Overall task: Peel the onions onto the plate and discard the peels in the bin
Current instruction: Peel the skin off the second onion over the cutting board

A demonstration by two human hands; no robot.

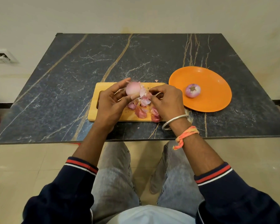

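At the centre of the frame, over the cutting board (103, 117), the left hand (111, 102) cups a half-bared onion (133, 88) while the right hand (166, 101) pinches a flap of skin (142, 92) between its fingertips. That skin looks papery and apt to tear, so it is best taken at a loose edge, and the bare flesh is likely slick. One peeled onion (192, 90) sits on the orange plate (217, 97) at right; no bin is in sight.

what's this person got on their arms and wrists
Both sleeves are dark navy, pushed up the forearms, with red and white striped cuffs. The left hand and wrist are bare. The right hand has a silver bangle at the wrist and a knotted orange thread band behind it.
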